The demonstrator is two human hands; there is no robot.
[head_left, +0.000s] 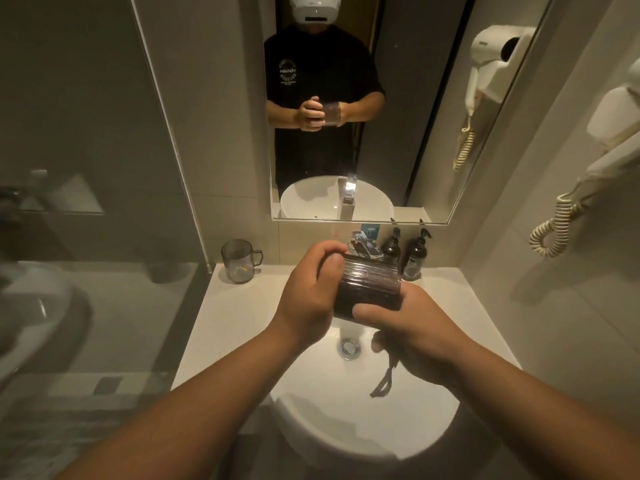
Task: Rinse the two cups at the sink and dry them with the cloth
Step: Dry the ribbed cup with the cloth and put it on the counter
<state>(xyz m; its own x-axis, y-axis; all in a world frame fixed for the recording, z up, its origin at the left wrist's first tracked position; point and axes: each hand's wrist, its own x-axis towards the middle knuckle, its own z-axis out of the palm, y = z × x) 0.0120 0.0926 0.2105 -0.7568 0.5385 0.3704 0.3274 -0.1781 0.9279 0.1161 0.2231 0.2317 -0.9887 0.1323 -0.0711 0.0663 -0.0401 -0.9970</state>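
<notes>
Head view: both hands on a dark cup over the sink.
Left hand (308, 289) curled around the cup (367, 292) at its left side; right hand (412, 327) grips it from below, a dark cord (384, 379) hanging under that hand. Basin (346, 424) and drain (349, 348) lie beneath. Second cup (239, 260), clear with handle, stands upright on the worktop (235, 306) at left, well apart.

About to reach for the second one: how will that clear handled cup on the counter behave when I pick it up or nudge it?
The clear handled cup looks thin-walled and empty, so probably light. It stands upright on a flat base, so it should slide rather than roll. Its smooth wall may be slippery; the side handle offers a surer hold.
</notes>
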